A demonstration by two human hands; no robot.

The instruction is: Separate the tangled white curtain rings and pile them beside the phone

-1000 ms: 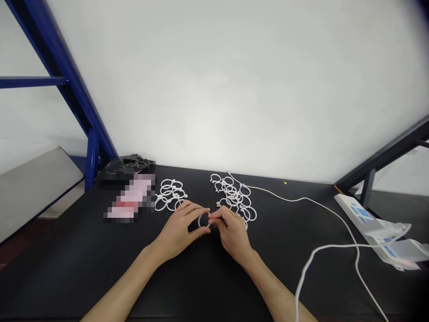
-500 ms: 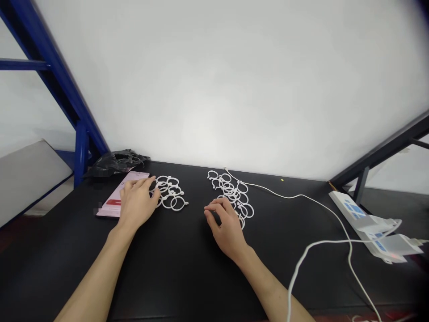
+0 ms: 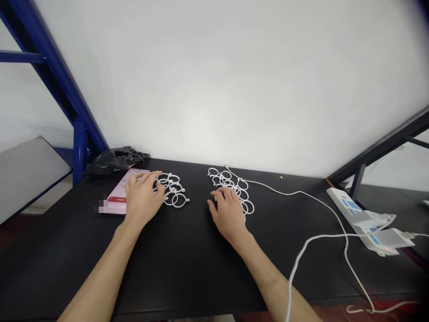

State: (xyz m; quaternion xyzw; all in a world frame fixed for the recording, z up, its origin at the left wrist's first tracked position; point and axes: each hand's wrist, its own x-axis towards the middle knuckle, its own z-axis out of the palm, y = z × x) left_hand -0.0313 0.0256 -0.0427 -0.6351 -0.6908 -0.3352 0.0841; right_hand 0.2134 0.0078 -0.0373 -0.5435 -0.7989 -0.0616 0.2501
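Two heaps of white plastic rings lie on a black table (image 3: 187, 264). My left hand (image 3: 143, 197) rests palm down with fingers spread, its fingertips touching the left heap of rings (image 3: 173, 190). My right hand (image 3: 228, 210) lies flat with fingers stretched onto the right heap of rings (image 3: 234, 185). Neither hand holds a ring that I can see. A pink phone (image 3: 121, 194) lies just left of my left hand, partly under it.
A crumpled black bag (image 3: 115, 160) sits at the back left beside a blue metal frame (image 3: 79, 147). A white cable (image 3: 311, 243) runs from the right heap across the table to white power strips (image 3: 365, 221) at the right edge.
Both hands held one ring together at the table's middle a second ago. The left hand then moved to the left heap and the right hand reached forward onto the right heap.
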